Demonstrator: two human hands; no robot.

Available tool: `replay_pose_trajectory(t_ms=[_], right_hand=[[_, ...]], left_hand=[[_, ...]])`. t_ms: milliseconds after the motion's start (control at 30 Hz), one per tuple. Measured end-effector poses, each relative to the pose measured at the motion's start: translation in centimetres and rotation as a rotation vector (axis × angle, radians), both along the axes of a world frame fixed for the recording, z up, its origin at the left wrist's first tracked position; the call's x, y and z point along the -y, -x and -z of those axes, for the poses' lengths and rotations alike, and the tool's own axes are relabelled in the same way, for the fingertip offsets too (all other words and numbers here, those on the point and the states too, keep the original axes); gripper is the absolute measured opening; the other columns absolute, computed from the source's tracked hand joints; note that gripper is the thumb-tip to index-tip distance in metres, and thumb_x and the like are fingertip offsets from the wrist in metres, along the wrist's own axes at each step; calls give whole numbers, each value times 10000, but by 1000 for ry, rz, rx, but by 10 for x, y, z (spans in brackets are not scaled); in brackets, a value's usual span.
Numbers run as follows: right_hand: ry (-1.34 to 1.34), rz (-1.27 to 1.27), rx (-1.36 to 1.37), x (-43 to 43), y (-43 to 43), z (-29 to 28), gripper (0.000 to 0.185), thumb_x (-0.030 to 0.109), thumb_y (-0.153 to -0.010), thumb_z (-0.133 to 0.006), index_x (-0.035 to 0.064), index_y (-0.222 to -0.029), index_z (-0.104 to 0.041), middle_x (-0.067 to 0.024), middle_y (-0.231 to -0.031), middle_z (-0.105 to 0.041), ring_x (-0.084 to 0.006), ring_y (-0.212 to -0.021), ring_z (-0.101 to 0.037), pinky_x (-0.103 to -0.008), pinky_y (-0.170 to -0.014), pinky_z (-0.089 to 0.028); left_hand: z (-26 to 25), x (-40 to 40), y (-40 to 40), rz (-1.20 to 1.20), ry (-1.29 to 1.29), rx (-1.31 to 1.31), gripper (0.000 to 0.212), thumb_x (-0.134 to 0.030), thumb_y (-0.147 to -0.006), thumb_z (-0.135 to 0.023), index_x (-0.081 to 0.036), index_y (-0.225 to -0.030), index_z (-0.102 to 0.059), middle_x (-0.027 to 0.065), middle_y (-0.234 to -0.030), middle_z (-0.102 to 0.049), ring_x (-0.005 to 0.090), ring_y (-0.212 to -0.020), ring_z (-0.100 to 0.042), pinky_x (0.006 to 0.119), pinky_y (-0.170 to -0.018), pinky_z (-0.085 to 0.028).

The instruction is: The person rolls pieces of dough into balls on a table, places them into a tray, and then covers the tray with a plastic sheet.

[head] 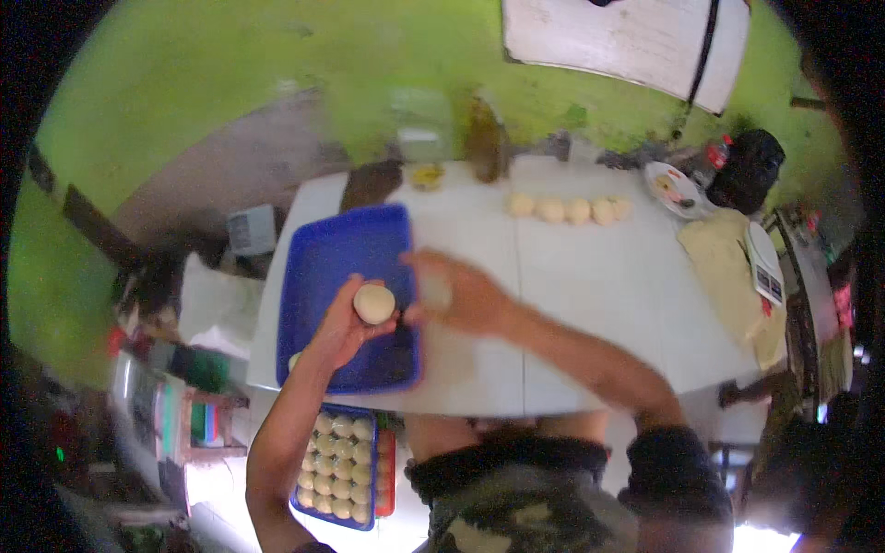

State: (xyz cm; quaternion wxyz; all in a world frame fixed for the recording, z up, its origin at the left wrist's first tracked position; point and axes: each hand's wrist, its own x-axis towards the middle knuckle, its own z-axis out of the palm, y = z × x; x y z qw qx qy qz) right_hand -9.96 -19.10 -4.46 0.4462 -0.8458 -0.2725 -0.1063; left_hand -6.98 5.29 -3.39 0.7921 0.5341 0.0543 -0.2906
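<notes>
My left hand (346,321) holds a smooth, round dough ball (374,304) on its fingers, above a blue plastic tray (346,242). Part of another dough ball (295,361) shows at the tray's left side, mostly behind my left wrist. Blurred by motion, my right hand (463,294) is at the tray's right rim with its fingers pointing left. A pale patch shows between thumb and fingers; whether it is dough or tabletop I cannot tell. Farther back on the white table (588,276), several dough balls (578,211) sit in a row.
Below the table's front edge, a blue tray (373,477) full of dough balls overlaps a red tray (390,484). At right are a large dough mass (722,256), a white digital scale (762,256), a plate (657,173) and a black bag (750,169). A bottle (484,145) stands behind.
</notes>
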Motion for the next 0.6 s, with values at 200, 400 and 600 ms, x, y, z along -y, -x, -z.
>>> replay_pose_trajectory(t_ms=[200,400,600], right_hand=[[860,701,-15,103,-126,24,757,399,-660,-728,170,-1311,-417,-179,-1320,-421,-342,-1238,-370,-590,-960,-295],[757,401,-104,137,-147,31,308,292,-731,-675,89,-957,-623,-122,-1076,-592,-299,-1062,-514,-364,-907,-418],[929,26,187,128,-128,30,337,258,-758,-648,121,-1063,-606,-123,-1141,-559,-296,-1158,-439,-424,-926,-404]], left_hand=[[10,-44,-37,77,-797,344,414,-433,-872,-512,-56,-987,-638,115,-840,-647,257,-775,-637,373,-697,-519],[2,-62,-34,509,-1300,635,362,-413,-793,-607,-67,-853,-696,151,-806,-671,250,-765,-642,385,-704,-489],[-6,-71,-10,933,-1184,845,319,-354,-748,-659,-92,-929,-658,112,-850,-668,271,-762,-626,390,-720,-489]])
